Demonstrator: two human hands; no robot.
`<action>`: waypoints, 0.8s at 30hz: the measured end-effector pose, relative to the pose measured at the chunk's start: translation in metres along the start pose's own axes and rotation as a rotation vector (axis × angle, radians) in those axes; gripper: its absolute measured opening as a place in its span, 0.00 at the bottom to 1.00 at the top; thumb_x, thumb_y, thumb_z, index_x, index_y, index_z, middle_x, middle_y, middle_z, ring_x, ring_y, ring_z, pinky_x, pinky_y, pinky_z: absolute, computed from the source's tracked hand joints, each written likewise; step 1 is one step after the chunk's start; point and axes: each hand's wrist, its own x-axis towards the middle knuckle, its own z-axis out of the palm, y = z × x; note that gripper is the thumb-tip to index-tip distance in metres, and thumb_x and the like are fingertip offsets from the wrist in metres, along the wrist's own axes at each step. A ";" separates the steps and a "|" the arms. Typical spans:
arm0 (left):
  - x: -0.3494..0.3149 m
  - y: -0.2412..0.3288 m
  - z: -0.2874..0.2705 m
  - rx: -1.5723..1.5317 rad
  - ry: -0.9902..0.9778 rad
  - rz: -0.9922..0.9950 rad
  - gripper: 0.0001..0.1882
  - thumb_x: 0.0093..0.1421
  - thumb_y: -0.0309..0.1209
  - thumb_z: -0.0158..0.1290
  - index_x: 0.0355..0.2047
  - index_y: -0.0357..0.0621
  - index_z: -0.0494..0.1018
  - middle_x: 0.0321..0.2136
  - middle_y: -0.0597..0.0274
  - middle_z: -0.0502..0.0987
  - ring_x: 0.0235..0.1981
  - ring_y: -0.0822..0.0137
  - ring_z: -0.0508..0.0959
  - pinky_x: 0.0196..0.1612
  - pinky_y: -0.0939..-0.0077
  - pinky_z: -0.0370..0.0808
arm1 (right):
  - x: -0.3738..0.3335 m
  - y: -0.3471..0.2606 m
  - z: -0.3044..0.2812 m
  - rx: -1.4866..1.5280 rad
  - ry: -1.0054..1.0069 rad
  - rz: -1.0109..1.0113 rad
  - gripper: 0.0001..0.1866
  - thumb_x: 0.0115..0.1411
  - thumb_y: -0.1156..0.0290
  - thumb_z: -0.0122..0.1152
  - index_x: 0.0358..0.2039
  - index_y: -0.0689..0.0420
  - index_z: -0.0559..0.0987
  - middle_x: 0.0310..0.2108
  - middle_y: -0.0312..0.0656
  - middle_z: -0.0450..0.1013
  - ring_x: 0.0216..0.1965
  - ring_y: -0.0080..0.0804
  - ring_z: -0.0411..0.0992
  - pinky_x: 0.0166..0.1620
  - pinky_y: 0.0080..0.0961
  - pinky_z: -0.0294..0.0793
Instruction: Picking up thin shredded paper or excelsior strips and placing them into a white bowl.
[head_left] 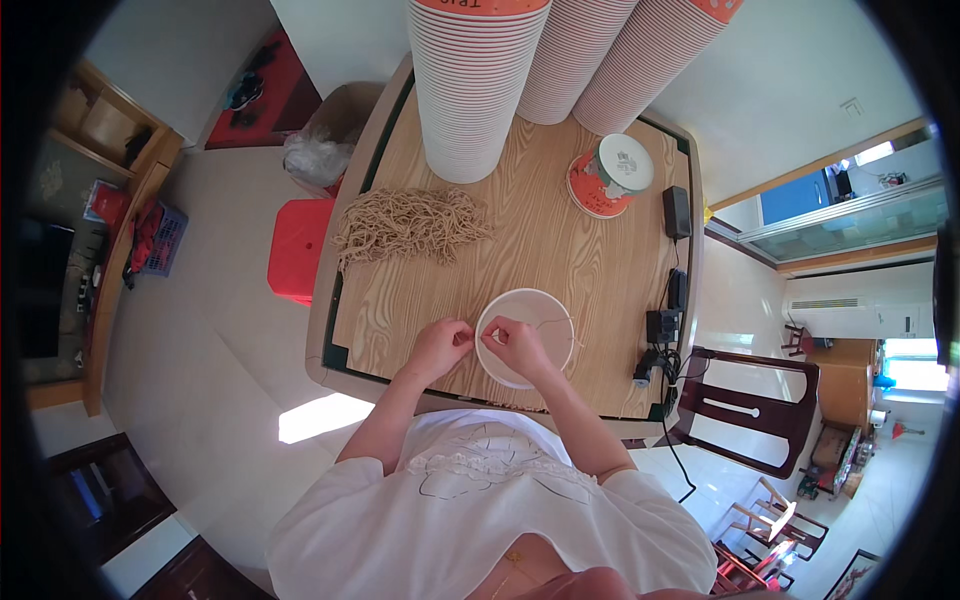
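A white paper bowl (540,305) sits on the wooden table (560,240) near its front edge. My left hand (438,346) is at the bowl's left rim with fingertips pinched on a thin string. My right hand (516,343) lies over the bowl's left side, also pinching the string (555,324), which runs across the bowl. A loose pile of tan strings (410,225) lies further back on the left.
Three tall stacks of paper bowls (470,80) stand at the table's far edge. A round lid on an orange bowl (615,172) sits at the right. Black adapters and cables (665,325) lie on the right edge. A red stool (297,250) stands to the left.
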 end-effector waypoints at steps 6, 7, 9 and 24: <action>0.000 0.002 0.002 -0.023 0.000 -0.002 0.08 0.46 0.29 0.56 0.28 0.40 0.74 0.24 0.56 0.73 0.26 0.62 0.75 0.31 0.72 0.71 | 0.001 0.004 0.006 0.045 0.050 -0.046 0.07 0.46 0.68 0.61 0.24 0.57 0.76 0.11 0.38 0.62 0.13 0.24 0.60 0.19 0.24 0.62; 0.000 0.001 0.003 -0.023 0.001 -0.002 0.08 0.46 0.29 0.56 0.28 0.40 0.74 0.24 0.56 0.73 0.26 0.62 0.75 0.31 0.72 0.71 | 0.001 0.001 0.003 0.025 0.014 -0.016 0.07 0.46 0.67 0.60 0.25 0.55 0.76 0.13 0.41 0.66 0.17 0.32 0.65 0.22 0.28 0.65; 0.000 -0.001 0.007 0.099 0.044 0.032 0.07 0.47 0.28 0.54 0.27 0.40 0.73 0.24 0.55 0.73 0.26 0.60 0.75 0.30 0.70 0.71 | 0.001 0.000 0.003 0.005 -0.021 0.012 0.08 0.47 0.65 0.59 0.26 0.54 0.76 0.16 0.44 0.69 0.20 0.40 0.70 0.25 0.32 0.68; 0.045 -0.014 0.036 -0.609 -0.136 -0.131 0.05 0.53 0.28 0.50 0.26 0.39 0.71 0.24 0.59 0.75 0.24 0.68 0.74 0.28 0.78 0.70 | -0.030 -0.052 -0.014 -0.299 -0.052 -0.329 0.07 0.51 0.70 0.52 0.31 0.58 0.70 0.30 0.45 0.70 0.33 0.40 0.70 0.36 0.33 0.69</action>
